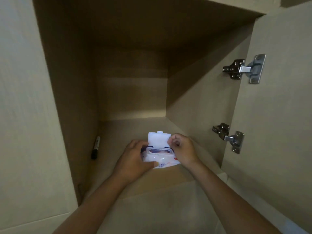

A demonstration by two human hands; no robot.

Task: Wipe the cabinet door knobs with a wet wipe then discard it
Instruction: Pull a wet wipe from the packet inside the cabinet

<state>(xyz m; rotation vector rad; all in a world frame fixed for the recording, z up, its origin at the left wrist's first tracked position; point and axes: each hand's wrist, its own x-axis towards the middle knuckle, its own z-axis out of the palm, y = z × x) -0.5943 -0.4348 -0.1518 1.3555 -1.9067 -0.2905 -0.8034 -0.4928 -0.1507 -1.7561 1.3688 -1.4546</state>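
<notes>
A white pack of wet wipes (158, 158) lies on the floor of an open beige cabinet (131, 92). Its plastic flip lid (157, 140) stands up, open. My left hand (135, 157) grips the pack's left side, thumb on its front. At the lid's right edge my right hand (181, 149) has its fingers pinched on the lid. No knob is in view, and no wipe sticks out of the opening.
A black marker (95, 147) lies on the cabinet floor against the left wall. The open right door (276, 115) carries two metal hinges (244, 68), (229, 137). A closed panel (25, 115) stands at the left.
</notes>
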